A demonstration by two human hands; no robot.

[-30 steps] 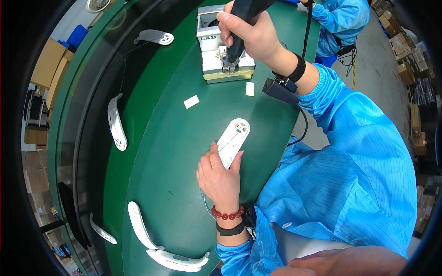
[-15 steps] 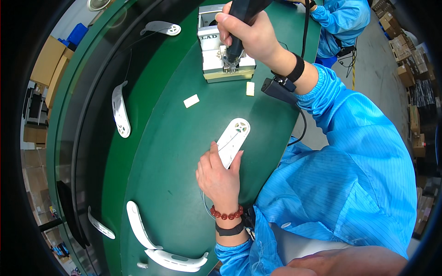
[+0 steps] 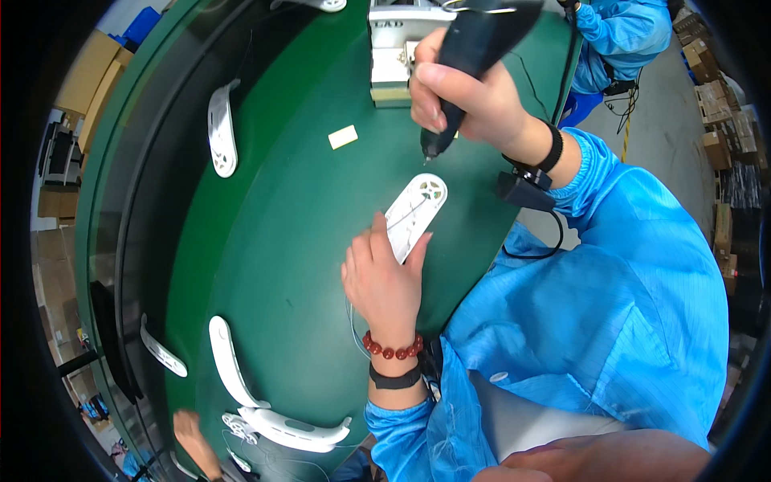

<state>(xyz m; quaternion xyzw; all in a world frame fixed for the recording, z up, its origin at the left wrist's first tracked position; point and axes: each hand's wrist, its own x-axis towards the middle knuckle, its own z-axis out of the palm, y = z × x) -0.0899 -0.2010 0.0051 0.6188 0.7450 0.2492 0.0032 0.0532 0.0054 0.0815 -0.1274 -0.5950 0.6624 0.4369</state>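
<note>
My left hand [image 3: 381, 277] is closed on the lower end of a long white plastic part [image 3: 418, 210], thumb on one side and fingers on the other. The part lies on the green table; a spoked round opening shows at its far end, and a thin wire runs along it. A black electric screwdriver [image 3: 466, 68] is gripped in my right hand [image 3: 474, 92], its tip pointing down just above the round end. Whether the tip carries a screw is too small to tell. Behind the screwdriver stands a white, box-shaped screw feeder [image 3: 391, 64], partly covered by it.
A small pale block [image 3: 343, 136] lies left of the part. Curved white parts [image 3: 229, 361] rest near the lower left, others on the dark green strip [image 3: 189, 281]. Another person's blurred hand [image 3: 195, 442] reaches in there. A blue-sleeved co-worker [image 3: 626, 40] sits at upper right.
My right hand has brought the screwdriver from the feeder to above the part's round end. My left hand keeps its hold. Another person's hand and a spoked white piece have appeared at lower left.
</note>
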